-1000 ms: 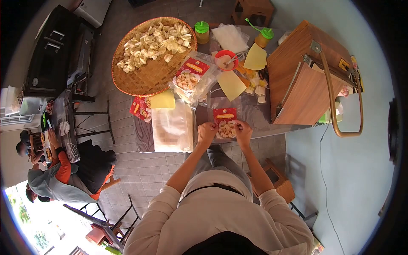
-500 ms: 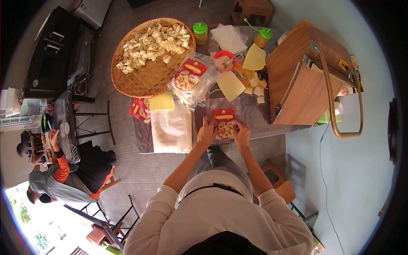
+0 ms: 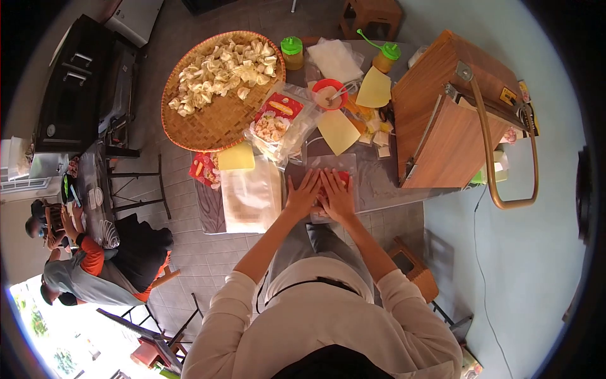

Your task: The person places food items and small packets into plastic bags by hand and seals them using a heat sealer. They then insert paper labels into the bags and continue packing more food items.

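Observation:
Both of my hands lie flat, close together, over a red printed card [image 3: 344, 179] inside a clear plastic bag [image 3: 329, 162] at the table's front edge. My left hand [image 3: 305, 192] rests on the left side with its fingers spread. My right hand [image 3: 336, 194] covers most of the card, fingers stretched out. Only parts of the red show around the fingers. To the left is a stack of clear bags [image 3: 252, 199], with a yellow sheet [image 3: 237, 156] and another red card [image 3: 204, 168] at its top left. Bags with a red card [image 3: 284, 106] lie above.
A round woven tray [image 3: 214, 129] holds folded pieces [image 3: 221, 72]. Behind are a red bowl [image 3: 328, 93], green-capped bottles [image 3: 292, 52] [image 3: 386, 57] and yellow sheets [image 3: 339, 131]. A wooden cabinet [image 3: 435, 136] stands at right. Another person [image 3: 95, 271] sits at far left.
My hands have gone from pinching the sides of the bag with the red card to lying flat over it. The other person's raised hand has lowered.

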`<state>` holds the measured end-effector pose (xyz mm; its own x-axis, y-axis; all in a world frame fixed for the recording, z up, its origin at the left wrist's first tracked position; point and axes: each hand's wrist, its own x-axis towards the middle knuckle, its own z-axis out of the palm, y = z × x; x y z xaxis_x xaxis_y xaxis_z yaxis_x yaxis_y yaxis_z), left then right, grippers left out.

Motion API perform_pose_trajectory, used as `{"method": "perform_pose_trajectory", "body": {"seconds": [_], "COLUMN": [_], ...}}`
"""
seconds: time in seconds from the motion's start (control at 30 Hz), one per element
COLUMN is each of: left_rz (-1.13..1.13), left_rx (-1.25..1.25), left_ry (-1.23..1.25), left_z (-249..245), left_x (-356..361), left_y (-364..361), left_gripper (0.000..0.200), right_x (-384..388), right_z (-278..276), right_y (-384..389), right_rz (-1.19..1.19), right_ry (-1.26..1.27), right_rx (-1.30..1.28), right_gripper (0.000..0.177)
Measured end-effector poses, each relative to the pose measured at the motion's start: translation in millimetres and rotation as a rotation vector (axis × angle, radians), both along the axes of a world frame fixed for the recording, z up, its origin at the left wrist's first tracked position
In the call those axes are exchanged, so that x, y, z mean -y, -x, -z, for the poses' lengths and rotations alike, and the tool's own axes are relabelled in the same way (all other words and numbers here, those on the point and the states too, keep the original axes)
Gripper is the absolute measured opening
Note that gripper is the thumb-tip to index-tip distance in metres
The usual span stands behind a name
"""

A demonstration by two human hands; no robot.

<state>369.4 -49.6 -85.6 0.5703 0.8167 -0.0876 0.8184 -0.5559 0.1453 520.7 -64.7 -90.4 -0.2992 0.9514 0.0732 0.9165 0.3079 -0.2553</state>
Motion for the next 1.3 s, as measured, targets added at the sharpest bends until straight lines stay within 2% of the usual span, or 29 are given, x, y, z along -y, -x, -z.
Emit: {"method": "perform_pose_trajectory", "body": {"seconds": [0.13,0.2,0.33,0.4,0.53,0.6,0.63,0.7,0.73,0.8,0.83,0.9,1.03,1.13,1.2,1.23,1.3], "left_rz": [-0.004,0.003,0.0,0.011,0.01,0.002,-0.003,0.008,0.014,0.0,-0.014,-0.01,0.016,0.015,0.01,0.003,0.019], "left_rx": [0.089,0.101,0.081,0.096,0.111,0.105,0.1,0.091,0.077,0.089,0.107,0.09,0.075,0.078,0.109,0.138,0.162], "left_ry": [0.038,0.062,0.076,0.074,0.17,0.166,0.162,0.122,0.081,0.109,0.143,0.174,0.175,0.167,0.141,0.121,0.117], "left_z": [4.8,3.1,4.6,6.6,-4.7,-6.5,-6.4,0.0,0.2,0.6,0.5,-4.6,-9.3,-9.8,-9.1,-9.0,-9.4], "left_x": [-0.3,-1.5,-2.1,-3.8,-4.8,-5.1,-4.7,-4.1,-4.3,-5.8,-4.6,-4.1,-5.1,-3.8,-0.2,1.5,4.7], "left_y": [5.4,5.7,7.5,8.5,10.5,10.2,8.9,8.3,9.3,9.6,9.5,7.6,9.5,9.6,8.1,6.8,4.6], "left_gripper": [0.109,0.112,0.119,0.121,0.127,0.129,0.131,0.132,0.134,0.135,0.136,0.136,0.133,0.133,0.133,0.134,0.132], "right_x": [-6.7,-9.0,9.3,28.2,21.4,21.1,22.2,23.2,24.9,25.3,23.9,20.7,20.5,24.0,33.1,35.6,38.0], "right_z": [-0.9,7.1,0.6,3.7,8.5,7.1,3.7,-3.8,-1.9,2.4,3.0,4.6,-2.8,-9.1,-5.9,-8.9,-16.4], "right_y": [-24.9,-33.6,-17.0,-9.2,-44.1,-48.1,-37.7,-6.8,-6.7,-4.6,-10.6,-39.5,-72.9,-77.6,-62.4,-53.4,-38.1], "right_rz": [0.164,0.3,0.3,-0.114,-0.028,0.16,0.164,0.166,0.168,-0.047,-0.046,0.103,0.26,0.393,0.545,0.545,0.559], "right_ry": [0.078,-0.029,0.061,0.076,0.008,-0.058,-0.057,0.101,0.099,0.052,0.053,-0.061,-0.098,-0.148,-0.037,-0.043,-0.017], "right_rx": [0.066,0.158,0.161,-0.058,0.085,0.189,0.19,0.055,0.054,-0.103,-0.106,0.121,0.277,0.205,-0.139,-0.139,-0.117], "right_gripper": [0.064,0.063,0.062,0.059,0.058,0.061,0.061,0.058,0.058,0.053,0.053,0.05,0.047,0.044,0.036,0.036,0.025]}}
